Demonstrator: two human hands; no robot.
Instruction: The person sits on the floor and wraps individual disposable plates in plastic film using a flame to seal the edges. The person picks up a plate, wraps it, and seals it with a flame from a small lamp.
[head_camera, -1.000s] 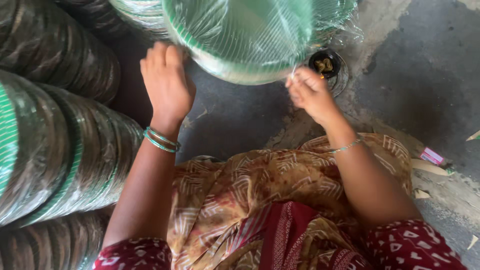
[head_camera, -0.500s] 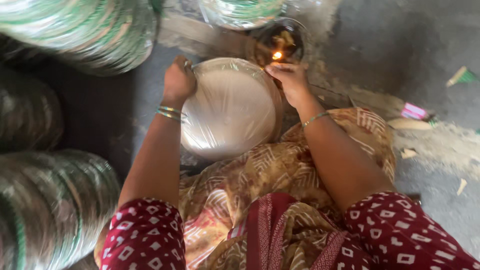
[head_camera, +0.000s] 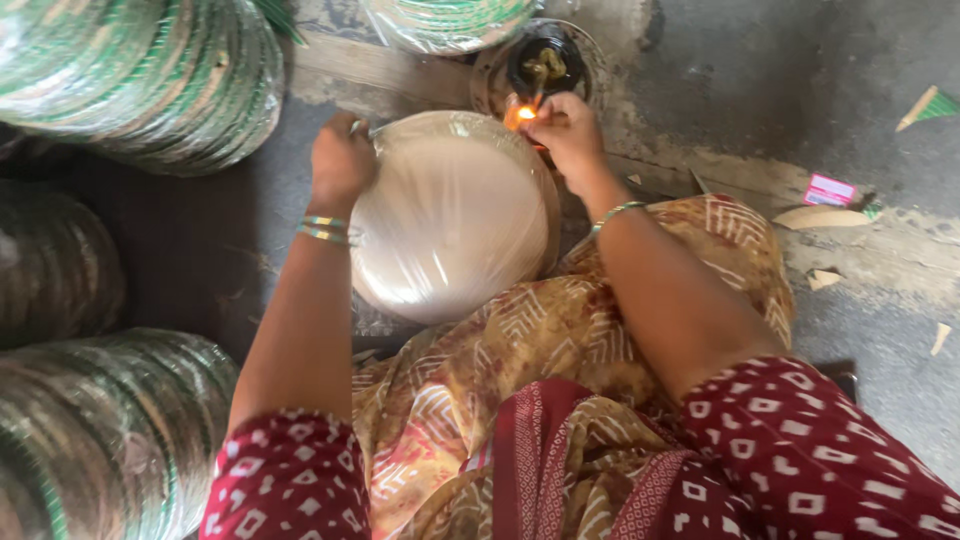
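Head view: one round stack of pale paper plates wrapped in clear plastic film (head_camera: 450, 215) rests tilted against the lap, between the two hands. Left hand (head_camera: 340, 160) is clenched on the stack's far-left rim. Right hand (head_camera: 565, 130) pinches the film at the far-right rim, just beside a small flame (head_camera: 524, 113) from one dark oil lamp in a shallow dish (head_camera: 545, 65) beyond its fingertips. Judged: wrapping done, film edge being heat-sealed; not yet set aside. Finished green-edged wrapped stacks: four in view, three left of the left hand (head_camera: 140, 80), one beyond the lamp (head_camera: 445, 22).
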